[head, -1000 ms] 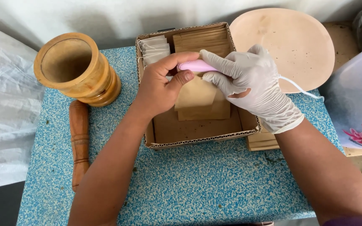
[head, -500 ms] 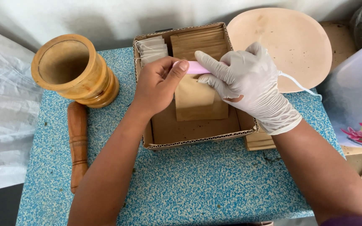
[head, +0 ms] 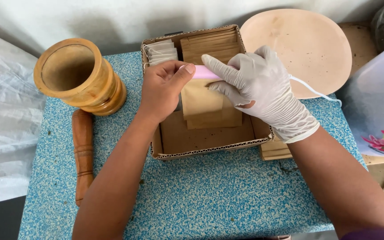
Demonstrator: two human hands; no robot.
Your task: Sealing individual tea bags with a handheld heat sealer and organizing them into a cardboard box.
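My bare left hand (head: 162,90) and my gloved right hand (head: 256,84) both grip a slim pink handheld tool (head: 204,72) with a white cord (head: 316,92) trailing to the right. The tool is pressed across the top edge of a brown paper pouch (head: 201,100), which hangs over another pouch (head: 227,119) lying in an open cardboard box (head: 201,144). The box's far end holds a row of brown pouches (head: 210,44) and a few whitish sachets (head: 161,51).
A wooden mortar (head: 78,75) stands at the left of the blue speckled table (head: 210,195), with its wooden pestle (head: 83,153) lying below it. A round pinkish plate (head: 310,44) sits behind the box. Flat brown pouches (head: 277,150) lie right of the box. White plastic sheeting (head: 3,120) covers the far left.
The pink tool and both hands shifted slightly left along the pouch's top. The held pouch now hangs offset over the lower pouch.
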